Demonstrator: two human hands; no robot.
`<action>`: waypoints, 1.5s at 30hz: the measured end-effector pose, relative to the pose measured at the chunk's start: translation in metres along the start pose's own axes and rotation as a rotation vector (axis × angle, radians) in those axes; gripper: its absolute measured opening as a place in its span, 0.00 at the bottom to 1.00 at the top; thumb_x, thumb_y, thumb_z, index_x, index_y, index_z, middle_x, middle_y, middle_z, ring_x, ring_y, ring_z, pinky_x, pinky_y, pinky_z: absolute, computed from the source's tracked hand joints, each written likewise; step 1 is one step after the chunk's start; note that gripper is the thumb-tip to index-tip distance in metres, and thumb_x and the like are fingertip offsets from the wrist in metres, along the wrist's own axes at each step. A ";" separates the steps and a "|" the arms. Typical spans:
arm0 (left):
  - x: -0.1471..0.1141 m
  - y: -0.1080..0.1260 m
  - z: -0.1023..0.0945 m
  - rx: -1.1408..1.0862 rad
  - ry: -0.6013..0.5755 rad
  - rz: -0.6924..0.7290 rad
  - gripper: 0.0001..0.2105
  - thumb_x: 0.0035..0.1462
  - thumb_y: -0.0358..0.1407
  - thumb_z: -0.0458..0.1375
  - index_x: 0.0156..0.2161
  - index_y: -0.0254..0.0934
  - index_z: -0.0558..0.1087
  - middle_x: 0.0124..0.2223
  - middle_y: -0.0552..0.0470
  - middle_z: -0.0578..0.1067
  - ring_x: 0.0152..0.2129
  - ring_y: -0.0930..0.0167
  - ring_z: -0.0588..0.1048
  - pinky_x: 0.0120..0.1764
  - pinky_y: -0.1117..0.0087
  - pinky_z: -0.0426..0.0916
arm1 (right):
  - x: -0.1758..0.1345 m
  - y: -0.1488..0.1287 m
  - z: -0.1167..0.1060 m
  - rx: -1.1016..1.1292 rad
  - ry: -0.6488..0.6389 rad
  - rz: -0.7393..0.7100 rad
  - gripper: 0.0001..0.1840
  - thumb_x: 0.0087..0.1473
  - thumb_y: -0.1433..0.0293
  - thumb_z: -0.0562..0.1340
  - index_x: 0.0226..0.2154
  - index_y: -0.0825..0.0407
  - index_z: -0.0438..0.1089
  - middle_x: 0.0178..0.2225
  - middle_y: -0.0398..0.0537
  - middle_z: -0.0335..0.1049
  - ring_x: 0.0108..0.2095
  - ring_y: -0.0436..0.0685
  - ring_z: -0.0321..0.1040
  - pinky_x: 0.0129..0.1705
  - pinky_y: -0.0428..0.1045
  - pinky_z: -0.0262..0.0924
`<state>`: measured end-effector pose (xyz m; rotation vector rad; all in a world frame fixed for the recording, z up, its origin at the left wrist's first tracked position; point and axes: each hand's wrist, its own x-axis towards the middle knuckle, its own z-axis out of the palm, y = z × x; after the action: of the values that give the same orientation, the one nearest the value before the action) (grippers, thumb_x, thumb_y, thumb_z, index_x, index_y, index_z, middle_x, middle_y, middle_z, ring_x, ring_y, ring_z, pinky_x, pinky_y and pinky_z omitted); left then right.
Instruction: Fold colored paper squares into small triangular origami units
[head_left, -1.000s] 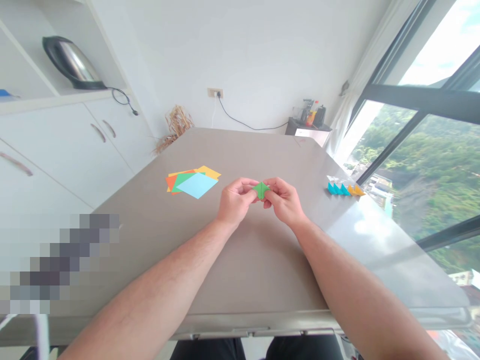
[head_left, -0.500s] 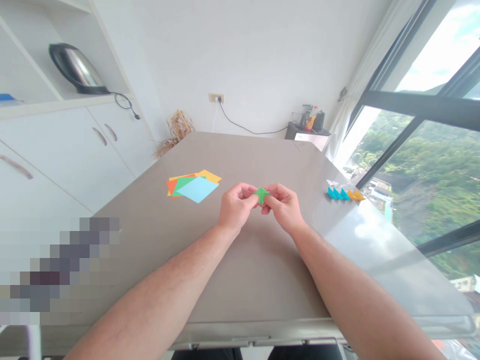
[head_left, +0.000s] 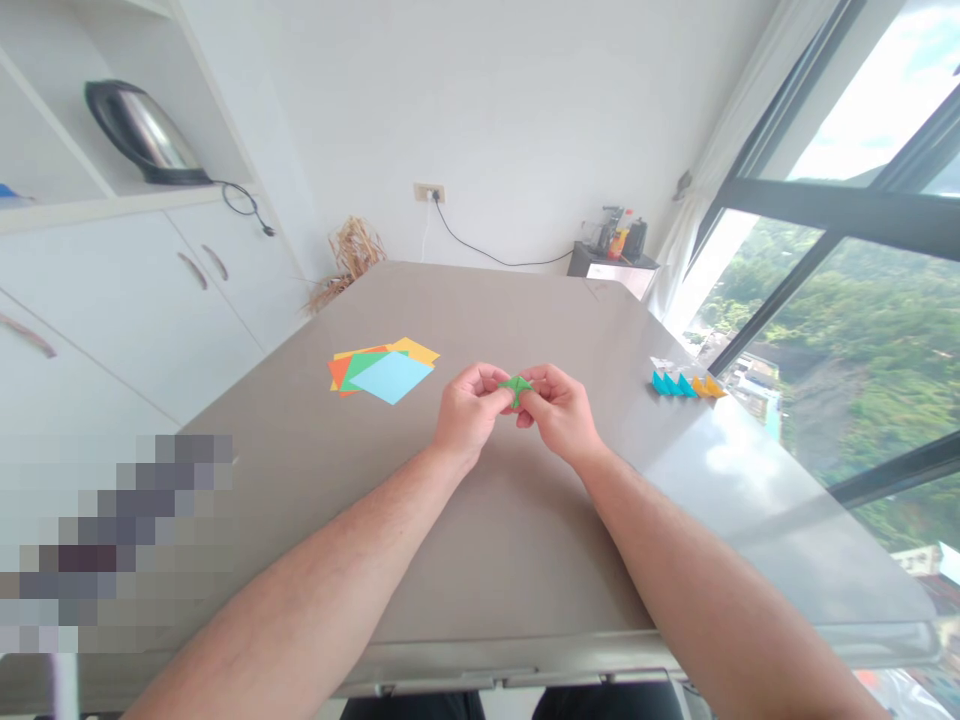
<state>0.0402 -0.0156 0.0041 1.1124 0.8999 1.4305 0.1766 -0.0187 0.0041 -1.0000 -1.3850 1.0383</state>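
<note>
Between my two hands, above the middle of the table, is a small folded green paper (head_left: 516,389). My left hand (head_left: 471,405) pinches its left side between thumb and fingers. From the right, my right hand (head_left: 559,408) grips the other side the same way. The fingertips cover much of the paper's edges. To the left lies a fanned stack of square paper sheets (head_left: 391,377) in light blue, green, orange and yellow. Several folded paper boats (head_left: 684,384), blue and yellow-orange, stand in a row at the right.
The grey table (head_left: 450,310) runs to the far wall. A kettle (head_left: 146,135) rests on a shelf at the left, with its cord hanging. A small cabinet (head_left: 613,262) holding bottles stands behind the table, near the window (head_left: 862,300).
The green paper's outline has altered slightly between my fingers, its sides now pinched further in. Both hands keep hold of it. The whole view has shifted a little.
</note>
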 end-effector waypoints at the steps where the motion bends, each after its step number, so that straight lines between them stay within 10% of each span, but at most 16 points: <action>1: 0.000 0.000 0.000 0.001 -0.003 -0.007 0.08 0.44 0.31 0.65 0.32 0.37 0.72 0.27 0.56 0.76 0.26 0.71 0.76 0.35 0.66 0.73 | 0.000 0.000 0.000 0.008 0.009 0.005 0.06 0.47 0.69 0.63 0.33 0.49 0.70 0.22 0.38 0.73 0.20 0.50 0.69 0.24 0.46 0.65; 22: 0.009 -0.002 -0.010 -0.127 -0.011 -0.143 0.06 0.40 0.28 0.61 0.28 0.35 0.73 0.26 0.51 0.78 0.24 0.69 0.78 0.36 0.62 0.74 | 0.006 0.002 -0.010 0.263 -0.099 0.109 0.07 0.42 0.71 0.63 0.29 0.50 0.75 0.24 0.42 0.76 0.21 0.51 0.69 0.27 0.50 0.67; 32: 0.009 0.000 -0.008 -0.005 0.015 0.009 0.13 0.41 0.32 0.68 0.35 0.37 0.72 0.31 0.54 0.77 0.30 0.70 0.77 0.38 0.64 0.74 | 0.005 0.003 -0.010 0.116 -0.035 0.054 0.18 0.47 0.64 0.69 0.42 0.48 0.71 0.26 0.40 0.76 0.25 0.51 0.71 0.31 0.49 0.69; 45: 0.015 -0.012 -0.014 0.121 0.003 0.165 0.15 0.43 0.31 0.69 0.39 0.37 0.75 0.34 0.52 0.80 0.32 0.69 0.78 0.40 0.66 0.72 | 0.007 0.005 -0.006 0.025 0.020 0.059 0.11 0.46 0.63 0.70 0.28 0.52 0.72 0.25 0.44 0.75 0.28 0.52 0.74 0.29 0.47 0.68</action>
<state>0.0303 0.0011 -0.0085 1.3007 0.9246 1.5284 0.1825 -0.0100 0.0015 -1.0357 -1.3307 1.0840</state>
